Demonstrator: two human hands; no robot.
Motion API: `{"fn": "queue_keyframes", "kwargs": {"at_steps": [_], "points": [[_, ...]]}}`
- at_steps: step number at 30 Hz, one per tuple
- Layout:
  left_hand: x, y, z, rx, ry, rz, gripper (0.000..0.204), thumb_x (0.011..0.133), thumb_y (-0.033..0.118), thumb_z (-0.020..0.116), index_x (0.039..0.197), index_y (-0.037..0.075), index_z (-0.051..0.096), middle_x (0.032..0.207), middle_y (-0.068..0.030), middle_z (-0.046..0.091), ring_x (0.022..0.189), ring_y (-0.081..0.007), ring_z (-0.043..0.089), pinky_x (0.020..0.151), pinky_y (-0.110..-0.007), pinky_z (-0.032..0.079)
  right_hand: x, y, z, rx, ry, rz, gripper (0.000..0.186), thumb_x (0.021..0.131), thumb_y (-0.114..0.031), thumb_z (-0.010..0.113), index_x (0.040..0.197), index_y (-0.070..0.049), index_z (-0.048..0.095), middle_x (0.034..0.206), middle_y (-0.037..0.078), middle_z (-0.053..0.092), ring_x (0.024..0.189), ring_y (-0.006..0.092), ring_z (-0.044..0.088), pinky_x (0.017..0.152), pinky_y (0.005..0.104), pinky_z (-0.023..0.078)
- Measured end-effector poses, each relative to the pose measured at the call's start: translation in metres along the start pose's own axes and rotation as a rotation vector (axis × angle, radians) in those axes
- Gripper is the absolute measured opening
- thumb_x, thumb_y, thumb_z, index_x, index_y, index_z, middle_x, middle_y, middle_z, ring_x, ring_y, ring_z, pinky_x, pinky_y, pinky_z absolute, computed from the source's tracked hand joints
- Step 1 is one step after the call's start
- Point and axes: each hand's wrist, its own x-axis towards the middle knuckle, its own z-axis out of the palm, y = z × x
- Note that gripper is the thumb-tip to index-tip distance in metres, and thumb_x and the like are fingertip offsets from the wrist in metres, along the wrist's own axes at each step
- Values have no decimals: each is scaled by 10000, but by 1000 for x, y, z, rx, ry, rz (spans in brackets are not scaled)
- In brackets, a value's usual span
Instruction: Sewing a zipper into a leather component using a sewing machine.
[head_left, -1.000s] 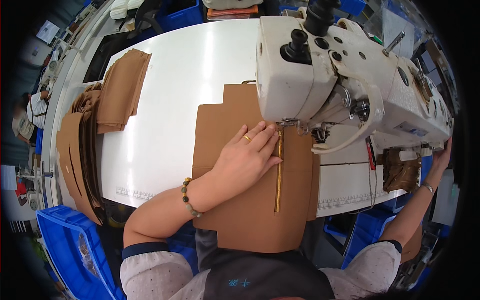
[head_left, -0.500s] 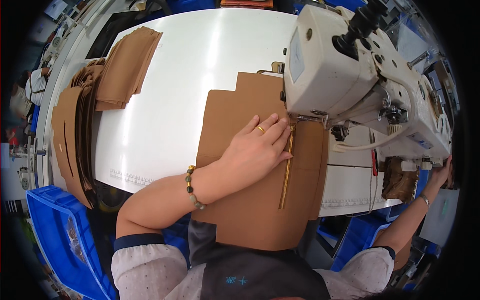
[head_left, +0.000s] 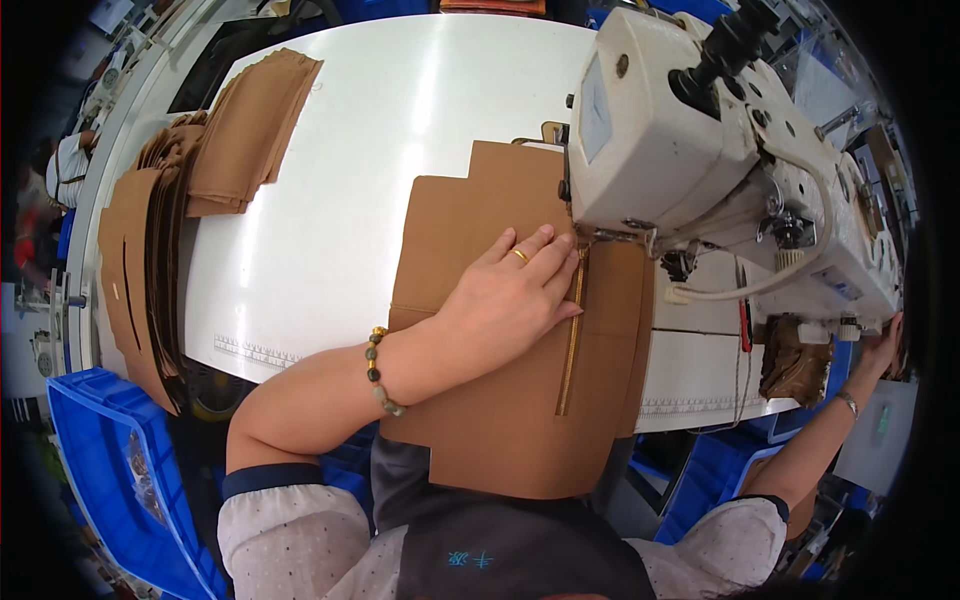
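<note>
My left hand lies flat on a brown panel with stepped corners, its fingers stretched toward the needle area of a white sewing machine. A gold zipper runs down a slot in the panel beside my thumb, its upper end close to the presser foot, which the machine head partly hides. The panel hangs over the table's near edge toward my dark apron. My right hand reaches to the far right end of the machine; its fingers are mostly hidden there.
Stacked brown pieces lie on the white table at the back left. More slotted brown panels stand bundled at the left. Blue bins sit below. Red-handled snippers and a crumpled brown piece are under the machine arm.
The whole view has shifted very slightly. My left hand stays on the panel beside the zipper, and my right hand stays at the machine's right end.
</note>
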Motion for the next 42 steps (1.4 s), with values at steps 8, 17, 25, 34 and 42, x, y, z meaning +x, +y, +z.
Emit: {"fn": "queue_keyframes", "kwargs": {"at_steps": [8,17,25,34,42], "points": [[-2,0,3,-13,28,-26,501,891,361,725,1247,12,668,1315,-106,624,1283,-277,584,1041,-470,519,13,-21,2,-131,-54,-33,639,986,-402,680,1438,15,507,1485,147,530,1354,307,500,1143,466,382],[-7,-2,13,15,47,-8,511,915,386,682,1243,-6,663,1302,-118,631,1275,-281,582,1045,-458,508,-11,-18,17,-57,-50,-18,650,976,-434,676,1436,-5,512,1479,139,543,1348,315,509,1129,477,410],[-5,-3,11,3,12,1,551,911,416,678,1258,-12,657,1326,-121,627,1279,-285,579,1054,-464,501,8,23,-19,74,-28,-17,576,1010,-418,630,1413,-17,538,1424,139,595,1280,332,569,1082,489,474],[0,-1,1,-29,-17,-10,590,862,436,734,1264,9,663,1309,-103,629,1300,-274,569,1063,-467,496,-67,59,27,-104,159,-465,365,1061,-234,537,1279,51,605,1264,187,663,1136,319,643,1028,467,517],[5,1,-9,-34,-69,-3,571,847,391,768,1248,-5,675,1314,-114,649,1263,-286,601,1044,-418,509,-379,55,217,-745,-837,-928,173,952,-113,645,1050,20,696,1065,176,704,1032,304,669,927,396,511]]}}
